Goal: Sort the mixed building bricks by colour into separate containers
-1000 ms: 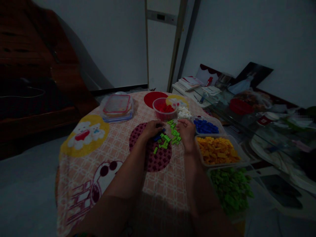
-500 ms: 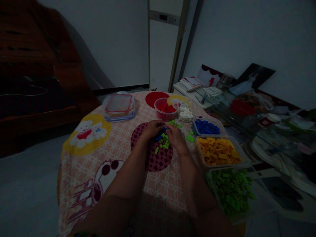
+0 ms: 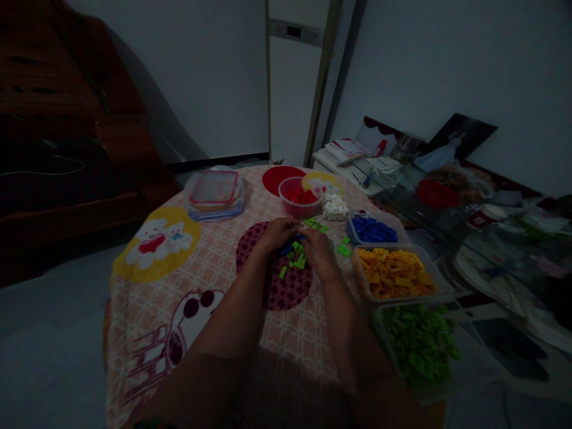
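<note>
My left hand (image 3: 280,232) and my right hand (image 3: 316,249) meet over the round purple patch of the tablecloth, fingers bent and closed. Between them they grip blue building bricks (image 3: 285,248), mostly hidden by the fingers. Several loose green building bricks (image 3: 298,256) lie just below the hands on the purple patch. More green bricks (image 3: 315,224) are scattered beyond my right hand, and a few green pieces (image 3: 344,248) rest to its right. How the blue bricks join is too dark to make out.
Behind my hands stand a tub of red bricks (image 3: 300,210) and a white brick pile (image 3: 335,207). On the right are boxes of blue (image 3: 373,230), yellow (image 3: 395,274) and green bricks (image 3: 420,345). Stacked lidded containers (image 3: 215,196) sit at the back left.
My hands stay together at the same spot, with the fingers shifting slightly around the blue bricks. The loose bricks and boxes have not moved.
</note>
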Demonstrator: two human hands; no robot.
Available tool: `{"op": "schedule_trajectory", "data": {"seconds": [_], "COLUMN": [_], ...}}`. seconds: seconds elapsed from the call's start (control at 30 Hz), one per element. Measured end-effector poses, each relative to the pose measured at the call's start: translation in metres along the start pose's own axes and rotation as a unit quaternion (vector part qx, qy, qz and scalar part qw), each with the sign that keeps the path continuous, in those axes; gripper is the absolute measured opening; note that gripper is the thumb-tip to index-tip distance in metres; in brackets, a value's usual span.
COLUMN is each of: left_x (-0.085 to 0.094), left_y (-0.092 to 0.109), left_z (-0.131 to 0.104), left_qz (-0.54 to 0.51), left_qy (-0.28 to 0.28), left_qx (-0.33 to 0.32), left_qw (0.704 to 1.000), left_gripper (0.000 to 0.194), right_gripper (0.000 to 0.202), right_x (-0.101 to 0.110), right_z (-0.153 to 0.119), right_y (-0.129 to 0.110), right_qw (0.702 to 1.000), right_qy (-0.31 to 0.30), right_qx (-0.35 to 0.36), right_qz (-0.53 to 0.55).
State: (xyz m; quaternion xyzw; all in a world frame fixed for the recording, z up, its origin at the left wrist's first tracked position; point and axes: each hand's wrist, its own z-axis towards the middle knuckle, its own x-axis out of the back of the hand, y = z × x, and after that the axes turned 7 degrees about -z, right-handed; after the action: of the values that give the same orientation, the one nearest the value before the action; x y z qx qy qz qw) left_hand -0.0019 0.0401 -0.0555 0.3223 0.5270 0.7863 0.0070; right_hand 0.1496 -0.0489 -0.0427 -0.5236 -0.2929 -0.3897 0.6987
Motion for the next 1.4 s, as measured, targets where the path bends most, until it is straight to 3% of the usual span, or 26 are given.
{"op": "schedule_trajectory", "data": {"seconds": [0.3, 0.57, 0.77, 1.07, 1.2, 1.4], "left_x": [-0.004, -0.003, -0.002, -0.004, -0.003, 0.001], "left_y": [-0.001, -0.002, -0.001, -0.004, -0.005, -0.003], "left_z": [0.001, 0.000, 0.001, 0.001, -0.001, -0.002], "left_qz": [-0.006, -0.033, -0.045, -0.073, -0.080, -0.135], "left_qy": [-0.004, 0.001, -0.011, -0.011, -0.009, -0.035], "left_qx": [0.010, 0.009, 0.005, 0.004, 0.006, 0.037], "left_qw": [1.000, 0.999, 0.999, 0.997, 0.997, 0.990], "left_gripper": [0.035, 0.039, 0.037, 0.033, 0.032, 0.034], "right_gripper": [0.046, 0.026, 0.024, 0.028, 0.026, 0.022], "right_x": [0.002, 0.001, 0.001, -0.008, 0.001, 0.035], "right_z": [-0.002, -0.001, -0.001, -0.003, 0.000, 0.003], "right_y": [0.000, 0.000, -0.001, -0.003, -0.002, 0.017], "right_qw": [1.000, 0.998, 0.998, 0.996, 0.992, 0.958], "right_qy": [0.017, 0.002, -0.009, 0.037, 0.095, 0.257], "right_qx": [-0.017, -0.053, -0.047, -0.050, -0.072, -0.124], "right_qz": [-0.002, -0.030, -0.045, -0.069, -0.030, 0.038]}}
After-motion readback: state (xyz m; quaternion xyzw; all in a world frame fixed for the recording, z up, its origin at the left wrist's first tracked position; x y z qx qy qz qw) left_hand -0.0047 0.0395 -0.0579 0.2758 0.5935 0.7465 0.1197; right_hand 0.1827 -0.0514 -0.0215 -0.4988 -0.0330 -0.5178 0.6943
